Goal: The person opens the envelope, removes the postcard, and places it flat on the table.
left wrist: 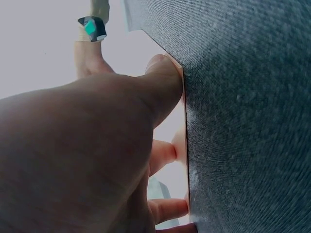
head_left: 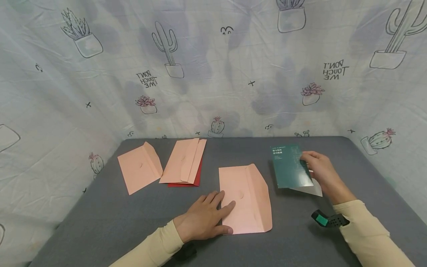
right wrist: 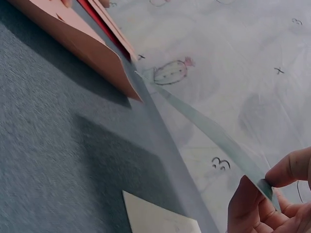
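Note:
My right hand [head_left: 323,174] pinches the right edge of a dark green card [head_left: 290,168] printed with small white text. In the right wrist view that card [right wrist: 214,128] appears edge-on, raised off the table between thumb and fingers. Partly beneath it, a whitish card [head_left: 310,190] lies on the table. My left hand [head_left: 203,217] rests with spread fingers on the left edge of a pink envelope [head_left: 241,213], whose flap opens toward the right. The left wrist view shows the thumb [left wrist: 163,73] and fingertips along the envelope's edge.
Another pink envelope [head_left: 138,170] lies at the far left with its flap open. Beside it, more pink envelope paper [head_left: 180,159] lies over something red [head_left: 198,178]. The grey table [head_left: 140,226] ends at a cactus-print curtain [head_left: 207,85] behind.

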`<state>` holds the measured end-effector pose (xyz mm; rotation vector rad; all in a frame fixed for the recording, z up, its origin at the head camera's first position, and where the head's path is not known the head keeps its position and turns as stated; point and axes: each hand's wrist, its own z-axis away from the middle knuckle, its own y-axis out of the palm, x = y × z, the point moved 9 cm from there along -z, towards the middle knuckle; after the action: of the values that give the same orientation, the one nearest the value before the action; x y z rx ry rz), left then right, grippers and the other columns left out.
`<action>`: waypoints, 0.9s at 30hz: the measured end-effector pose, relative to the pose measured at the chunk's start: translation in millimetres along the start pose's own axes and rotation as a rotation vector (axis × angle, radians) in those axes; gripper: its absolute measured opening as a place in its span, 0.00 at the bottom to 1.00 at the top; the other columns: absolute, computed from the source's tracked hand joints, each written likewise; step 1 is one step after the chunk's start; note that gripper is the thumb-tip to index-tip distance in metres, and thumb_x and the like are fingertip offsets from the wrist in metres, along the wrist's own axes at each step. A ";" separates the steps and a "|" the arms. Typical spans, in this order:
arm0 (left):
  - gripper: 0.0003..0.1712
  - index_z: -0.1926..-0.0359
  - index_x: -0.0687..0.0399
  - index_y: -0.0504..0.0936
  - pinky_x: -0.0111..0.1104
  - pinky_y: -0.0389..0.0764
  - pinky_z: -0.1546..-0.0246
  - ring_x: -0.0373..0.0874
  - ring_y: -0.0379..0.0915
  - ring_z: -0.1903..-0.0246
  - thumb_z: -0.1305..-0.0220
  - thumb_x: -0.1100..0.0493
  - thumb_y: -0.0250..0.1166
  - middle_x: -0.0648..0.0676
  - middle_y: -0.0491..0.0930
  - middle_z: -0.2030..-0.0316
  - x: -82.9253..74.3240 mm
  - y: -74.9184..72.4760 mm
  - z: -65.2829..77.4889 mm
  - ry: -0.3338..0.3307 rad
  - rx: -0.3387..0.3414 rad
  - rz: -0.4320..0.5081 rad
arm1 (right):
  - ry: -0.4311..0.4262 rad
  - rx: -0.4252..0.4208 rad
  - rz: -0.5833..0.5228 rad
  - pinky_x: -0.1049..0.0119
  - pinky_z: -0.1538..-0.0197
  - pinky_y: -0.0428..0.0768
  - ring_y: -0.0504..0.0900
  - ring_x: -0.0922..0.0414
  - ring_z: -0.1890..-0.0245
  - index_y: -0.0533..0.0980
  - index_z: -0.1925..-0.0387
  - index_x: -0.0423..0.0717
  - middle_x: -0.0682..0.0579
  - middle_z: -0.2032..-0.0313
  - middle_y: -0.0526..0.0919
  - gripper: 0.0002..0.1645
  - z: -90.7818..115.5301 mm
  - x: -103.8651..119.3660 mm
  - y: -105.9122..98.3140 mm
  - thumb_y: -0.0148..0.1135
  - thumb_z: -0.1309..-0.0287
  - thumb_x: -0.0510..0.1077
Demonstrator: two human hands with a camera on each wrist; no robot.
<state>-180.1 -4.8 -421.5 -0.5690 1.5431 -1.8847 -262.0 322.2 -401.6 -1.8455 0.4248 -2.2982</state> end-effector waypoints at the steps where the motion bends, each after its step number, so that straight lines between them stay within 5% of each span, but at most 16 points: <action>1: 0.43 0.22 0.33 0.60 0.52 0.68 0.31 0.56 0.59 0.26 0.33 0.28 0.56 0.58 0.60 0.24 -0.1 -0.2 0.0 0.000 0.001 -0.001 | 0.001 -0.003 -0.004 0.33 0.29 0.60 0.49 0.28 0.24 0.50 0.23 0.32 0.29 0.22 0.45 0.41 -0.4 -0.4 -2.5 0.39 0.23 0.56; 9: 0.43 0.22 0.33 0.60 0.51 0.68 0.31 0.55 0.59 0.26 0.32 0.27 0.55 0.58 0.60 0.24 -1.1 -1.3 1.4 0.002 -0.001 -0.009 | 0.012 -0.016 -0.035 0.31 0.25 0.49 0.40 0.30 0.22 0.48 0.22 0.32 0.32 0.21 0.36 0.42 -3.4 -5.4 -23.5 0.38 0.22 0.56; 21: 0.42 0.23 0.34 0.60 0.51 0.68 0.31 0.55 0.60 0.27 0.33 0.28 0.55 0.58 0.61 0.24 -1.5 -2.8 1.5 0.001 -0.007 -0.007 | 0.064 -0.064 -0.066 0.35 0.23 0.46 0.36 0.33 0.21 0.45 0.21 0.34 0.37 0.20 0.32 0.43 -5.3 -11.2 -44.5 0.38 0.23 0.58; 25: 0.42 0.23 0.34 0.61 0.51 0.69 0.31 0.55 0.61 0.27 0.32 0.28 0.55 0.58 0.62 0.25 -2.0 -4.2 1.8 0.007 -0.018 -0.018 | 0.087 -0.072 -0.061 0.35 0.24 0.49 0.37 0.33 0.21 0.45 0.21 0.35 0.37 0.20 0.32 0.44 -6.7 -15.1 -48.9 0.37 0.23 0.59; 27: 0.42 0.23 0.34 0.61 0.51 0.69 0.31 0.55 0.61 0.27 0.32 0.28 0.55 0.58 0.62 0.25 -2.2 -4.4 1.8 0.007 -0.019 -0.021 | 0.096 -0.085 -0.046 0.38 0.26 0.59 0.41 0.33 0.21 0.46 0.21 0.35 0.35 0.20 0.35 0.44 -8.0 -17.7 -51.2 0.37 0.23 0.59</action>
<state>-178.2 -4.0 -416.6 -0.5895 1.5674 -1.8910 -263.2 377.0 -403.2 -1.8052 0.5058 -2.4432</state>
